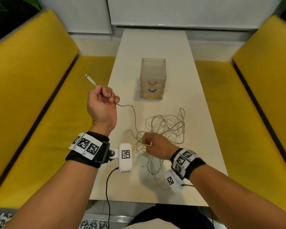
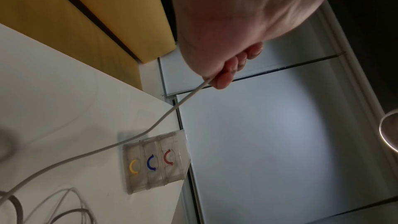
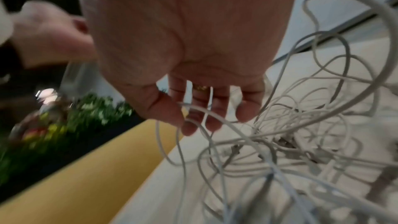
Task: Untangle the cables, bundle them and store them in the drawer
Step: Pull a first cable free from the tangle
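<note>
A tangle of white cables (image 1: 165, 128) (image 3: 290, 142) lies on the near half of the white table (image 1: 155, 45). My left hand (image 1: 104, 98) (image 2: 226, 74) is raised over the table's left edge and grips one cable (image 2: 172, 110) near its end. The white plug (image 1: 90, 79) sticks out past the fist. That cable runs down into the tangle. My right hand (image 1: 147, 142) (image 3: 204, 117) is at the tangle's near left side, fingers curled among the strands and pinching one. A clear three-drawer box (image 1: 153, 78) (image 2: 156, 161) with red, blue and yellow handles stands mid-table, all drawers closed.
Yellow padded benches flank the table on the left (image 1: 31, 80) and the right (image 1: 254, 96). White blinds (image 1: 155, 10) close off the far end. A black lead (image 1: 107, 184) hangs from my left wrist camera over the table's near edge.
</note>
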### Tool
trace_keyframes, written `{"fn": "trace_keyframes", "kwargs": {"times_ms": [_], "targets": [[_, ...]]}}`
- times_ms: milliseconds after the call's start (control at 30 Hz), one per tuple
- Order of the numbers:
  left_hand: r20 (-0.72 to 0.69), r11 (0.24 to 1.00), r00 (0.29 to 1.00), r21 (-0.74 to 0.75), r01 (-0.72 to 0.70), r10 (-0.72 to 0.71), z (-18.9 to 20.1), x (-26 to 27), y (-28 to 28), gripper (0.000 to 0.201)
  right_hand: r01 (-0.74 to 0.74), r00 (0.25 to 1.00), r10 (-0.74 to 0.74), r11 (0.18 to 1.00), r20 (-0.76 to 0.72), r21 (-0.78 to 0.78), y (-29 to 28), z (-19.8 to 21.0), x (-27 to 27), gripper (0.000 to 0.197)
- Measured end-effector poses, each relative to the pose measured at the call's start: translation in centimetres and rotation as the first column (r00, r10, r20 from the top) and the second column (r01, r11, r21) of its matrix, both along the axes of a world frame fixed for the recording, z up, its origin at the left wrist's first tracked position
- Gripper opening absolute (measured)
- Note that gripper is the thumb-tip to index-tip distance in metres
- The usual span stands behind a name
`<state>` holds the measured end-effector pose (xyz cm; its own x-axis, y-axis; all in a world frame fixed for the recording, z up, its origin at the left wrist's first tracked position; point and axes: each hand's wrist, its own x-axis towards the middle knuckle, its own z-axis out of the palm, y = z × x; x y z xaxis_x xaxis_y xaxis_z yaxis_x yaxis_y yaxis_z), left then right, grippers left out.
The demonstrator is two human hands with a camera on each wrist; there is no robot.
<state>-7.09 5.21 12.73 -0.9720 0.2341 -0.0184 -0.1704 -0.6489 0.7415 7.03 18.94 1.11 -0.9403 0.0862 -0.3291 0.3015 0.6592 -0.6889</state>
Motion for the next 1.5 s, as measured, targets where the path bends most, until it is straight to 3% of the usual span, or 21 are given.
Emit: {"fn": "trace_keyframes", "kwargs": {"times_ms": [67, 167, 300, 400, 500, 567, 733, 800, 867, 1000, 1100, 1167, 1300, 1400, 1500], "targets": [[-0.002, 1.0, 1.0, -0.005, 0.009, -0.009, -0.1, 0.1, 0.0, 0.034, 0.052, 0.999, -0.051, 0.993, 0.017, -0.103, 0.6, 1.0, -0.1, 0.014], [-0.002, 1.0, 1.0, -0.01, 0.022, -0.022, -0.3, 0.2, -0.1, 0.034, 0.098, 0.995, -0.1, 0.991, -0.014, -0.093, 1.7, 2.3, -0.2, 0.019], [-0.012, 1.0, 0.999, -0.008, 0.03, -0.03, -0.3, 0.6, -0.2, 0.034, 0.152, 0.986, -0.149, 0.988, -0.081, 0.04, 0.9, 2.7, -0.7, 0.023], [-0.01, 0.999, 0.999, 0.001, 0.033, -0.033, -0.2, 0.9, -0.3, 0.035, 0.032, 0.997, -0.012, 0.967, -0.08, 0.254, -2.2, 2.6, -1.3, 0.038], [-0.014, 1.0, 0.999, -0.005, 0.029, -0.029, -0.2, 1.0, -0.6, 0.035, -0.209, 0.969, 0.248, 0.812, 0.001, 0.545, -5.6, 1.4, -1.3, 0.04], [-0.019, 0.999, 0.999, -0.009, 0.03, -0.031, -0.2, 1.0, -0.8, 0.034, -0.293, 0.951, 0.284, 0.695, 0.123, 0.657, -6.8, 0.4, -1.2, 0.041], [-0.032, 0.999, 0.999, -0.023, 0.041, -0.042, -0.3, 1.1, -1.1, 0.033, -0.372, 0.926, 0.297, 0.62, 0.232, 0.691, -6.2, -0.9, -0.8, 0.012], [-0.03, 0.999, 0.999, -0.027, 0.043, -0.044, -0.3, 1.1, -1.1, 0.034, -0.36, 0.932, 0.294, 0.678, 0.212, 0.641, -5.4, -0.7, -0.8, 0.012], [-0.019, 0.999, 0.999, -0.033, 0.042, -0.043, -0.3, 1.0, -1.1, 0.037, -0.302, 0.953, 0.252, 0.787, 0.167, 0.538, -4.4, 0.6, -0.9, 0.01], [-0.019, 0.993, 0.998, -0.106, 0.051, -0.053, -0.7, 0.8, -0.9, 0.038, -0.128, 0.991, 0.128, 0.921, 0.024, 0.368, -1.3, 4.5, -1.1, 0.035], [-0.037, 0.981, 0.995, -0.175, 0.083, -0.091, -1.6, 1.1, -0.5, 0.036, 0.047, 0.997, -0.044, 0.997, -0.064, 0.053, 1.3, 6.7, -0.4, 0.021], [-0.044, 0.975, 0.992, -0.195, 0.111, -0.121, -2.0, 1.3, -0.2, 0.036, 0.129, 0.976, -0.146, 0.985, -0.164, -0.112, 2.6, 8.2, 0.6, 0.011], [-0.058, 0.961, 0.99, -0.256, 0.107, -0.126, -2.4, 1.8, 0.5, 0.033, 0.196, 0.864, -0.318, 0.926, -0.391, -0.321, 4.2, 11.1, 2.6, 0.022], [-0.016, 0.944, 0.993, -0.313, 0.104, -0.115, -2.4, 2.2, 1.3, 0.031, 0.205, 0.747, -0.463, 0.844, -0.478, -0.496, 4.8, 12.5, 3.1, 0.018], [0.059, 0.948, 0.981, -0.252, 0.193, -0.184, -1.8, 3.0, 2.2, 0.035, 0.179, 0.667, -0.531, 0.795, -0.523, -0.579, 4.2, 13.7, 3.2, 0.014]]}}
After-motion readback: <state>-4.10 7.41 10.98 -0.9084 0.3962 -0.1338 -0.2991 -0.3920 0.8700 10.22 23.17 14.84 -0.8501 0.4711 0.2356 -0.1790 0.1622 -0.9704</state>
